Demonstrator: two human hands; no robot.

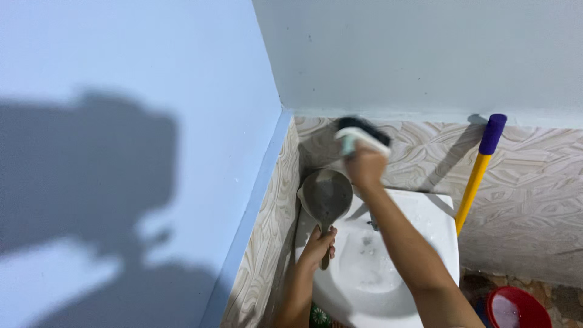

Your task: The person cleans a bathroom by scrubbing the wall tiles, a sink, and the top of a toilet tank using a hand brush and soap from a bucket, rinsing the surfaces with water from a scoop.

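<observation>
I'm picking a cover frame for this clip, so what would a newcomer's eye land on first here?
Probably the right hand pressing a scrub brush against the patterned wall tiles above the white sink. Next, the left hand gripping a grey dipper over the sink's left edge. The yellow stick with a purple cap leaning on the right also stands out.
</observation>
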